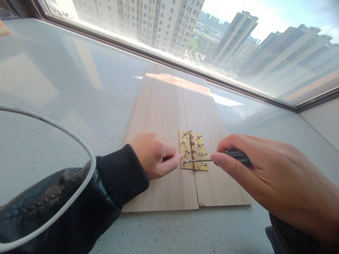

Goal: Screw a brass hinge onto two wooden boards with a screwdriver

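Observation:
A worn brass-coloured hinge (193, 150) lies flat across the seam of two pale wooden boards (161, 116), with several screws standing up from both leaves. My right hand (267, 169) is closed around the dark handle of a screwdriver (237, 157). Its thin shaft runs left over the hinge, and the tip is at the lowest screw (186, 161) of the left leaf. That screw leans over. My left hand (157, 155) is curled closed on the left board, a fingertip at the hinge's left edge. I see nothing held in it, though its inner fingers are hidden.
The boards lie on a speckled white countertop (106, 98) beside a window frame (127, 53). A white cable (76, 137) loops across the left side, in front of my left sleeve. Sunlight falls over the boards' far ends.

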A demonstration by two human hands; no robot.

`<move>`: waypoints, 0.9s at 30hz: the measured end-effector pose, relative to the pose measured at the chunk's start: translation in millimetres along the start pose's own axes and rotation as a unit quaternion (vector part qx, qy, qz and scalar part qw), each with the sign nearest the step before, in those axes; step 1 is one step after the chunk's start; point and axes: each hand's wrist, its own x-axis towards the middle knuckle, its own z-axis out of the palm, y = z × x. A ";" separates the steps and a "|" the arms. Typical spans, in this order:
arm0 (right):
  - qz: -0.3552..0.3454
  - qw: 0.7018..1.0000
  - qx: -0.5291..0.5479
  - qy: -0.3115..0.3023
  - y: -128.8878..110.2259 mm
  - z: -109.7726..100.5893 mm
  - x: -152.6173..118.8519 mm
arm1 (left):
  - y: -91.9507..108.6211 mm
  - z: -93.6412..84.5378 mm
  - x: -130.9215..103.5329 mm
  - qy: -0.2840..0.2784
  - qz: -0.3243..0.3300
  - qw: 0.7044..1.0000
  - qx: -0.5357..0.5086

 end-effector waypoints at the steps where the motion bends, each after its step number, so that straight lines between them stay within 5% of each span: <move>1: -0.002 1.000 0.024 -0.010 -0.9 -0.1 -0.1 | 0.0 -0.1 0.2 -0.003 -0.001 1.000 -0.002; 5: -0.053 0.992 0.106 -0.031 -3.0 -0.9 -1.1 | -0.7 0.2 0.1 -0.006 -0.004 1.000 -0.002; 12: -0.088 0.992 0.053 0.072 -4.2 4.4 1.6 | -1.2 0.8 -1.0 -0.005 -0.006 1.000 0.003; 20: -0.103 0.984 0.142 -0.013 -2.2 2.3 3.0 | -1.3 0.9 -0.7 -0.004 0.002 1.000 0.002; 27: -0.093 0.991 0.072 0.070 -9.6 6.0 3.0 | -0.6 0.2 -1.1 0.000 -0.002 1.000 0.003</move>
